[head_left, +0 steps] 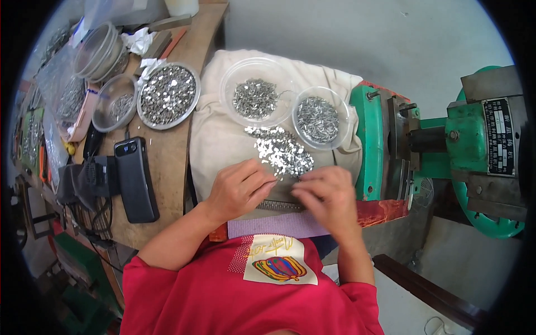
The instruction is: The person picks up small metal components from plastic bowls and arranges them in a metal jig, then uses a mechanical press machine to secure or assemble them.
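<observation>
A heap of small shiny metal pieces [285, 153] lies on the beige cloth [215, 142] in front of me. My left hand [240, 188] is closed in a pinch at the heap's near left side; whatever its fingertips hold is too small to name. At the near right side, my right hand [330, 196] is slightly blurred, its fingers curled and pressed together, their contents hidden. Beyond the heap stand two clear round tubs: a wider tub [229, 111] with small metal parts and a smaller tub [297, 135] full of thin, pin-like metal parts.
A green machine [368, 167] borders the cloth on the right. On the wooden table [167, 167] to the left are a round container of metal pieces [169, 95], a black power bank [137, 181] and a small clear tub [114, 103]. A zipper [279, 205] crosses the cloth near me.
</observation>
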`<act>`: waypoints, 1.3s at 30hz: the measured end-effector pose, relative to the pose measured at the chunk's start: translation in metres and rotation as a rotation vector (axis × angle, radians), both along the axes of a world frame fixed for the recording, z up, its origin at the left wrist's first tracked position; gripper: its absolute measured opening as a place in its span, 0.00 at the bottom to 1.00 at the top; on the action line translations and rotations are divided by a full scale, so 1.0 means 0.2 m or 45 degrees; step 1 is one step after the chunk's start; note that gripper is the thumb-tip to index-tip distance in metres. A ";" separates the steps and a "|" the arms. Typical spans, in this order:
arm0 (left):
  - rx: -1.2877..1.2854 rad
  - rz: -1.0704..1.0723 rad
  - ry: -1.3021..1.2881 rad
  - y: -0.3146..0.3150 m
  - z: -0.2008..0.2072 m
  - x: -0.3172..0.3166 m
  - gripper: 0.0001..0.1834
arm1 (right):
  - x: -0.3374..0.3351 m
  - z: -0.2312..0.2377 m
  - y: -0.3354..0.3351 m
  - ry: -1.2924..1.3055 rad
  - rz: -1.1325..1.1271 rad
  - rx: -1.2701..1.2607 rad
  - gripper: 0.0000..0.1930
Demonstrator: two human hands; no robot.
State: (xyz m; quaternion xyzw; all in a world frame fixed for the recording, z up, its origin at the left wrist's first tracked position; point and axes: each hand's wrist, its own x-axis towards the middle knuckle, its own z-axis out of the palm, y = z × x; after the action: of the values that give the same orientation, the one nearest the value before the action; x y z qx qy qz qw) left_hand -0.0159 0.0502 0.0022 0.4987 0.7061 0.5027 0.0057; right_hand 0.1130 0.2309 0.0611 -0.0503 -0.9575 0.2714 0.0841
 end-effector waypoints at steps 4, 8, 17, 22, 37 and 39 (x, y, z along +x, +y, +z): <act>-0.022 0.036 0.030 -0.02 0.00 -0.04 0.07 | -0.13 0.02 0.19 0.111 -0.339 -0.127 0.06; -0.079 0.041 0.021 -0.04 0.02 -0.04 0.08 | -0.28 -0.02 0.31 0.131 -0.307 -0.075 0.07; -0.106 0.022 0.162 -0.06 0.02 -0.03 0.09 | -0.46 -0.03 0.32 -0.096 -0.072 0.219 0.08; -0.248 -0.014 0.705 -0.05 0.16 0.10 0.04 | -0.49 -0.03 0.31 -0.187 -0.050 0.360 0.07; -0.097 0.123 0.714 0.40 0.42 0.08 0.11 | -0.36 -0.12 0.40 -0.061 -0.367 -0.406 0.07; -0.112 0.158 0.654 0.46 0.33 0.05 0.13 | -0.31 -0.12 0.41 0.017 -0.452 -0.830 0.05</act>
State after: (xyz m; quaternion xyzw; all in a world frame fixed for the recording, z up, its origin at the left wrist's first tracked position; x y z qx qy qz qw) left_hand -0.0063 0.1415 0.0679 0.5650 0.7348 0.3278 -0.1829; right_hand 0.0512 0.3139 0.0373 -0.2381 -0.7966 0.5435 0.1159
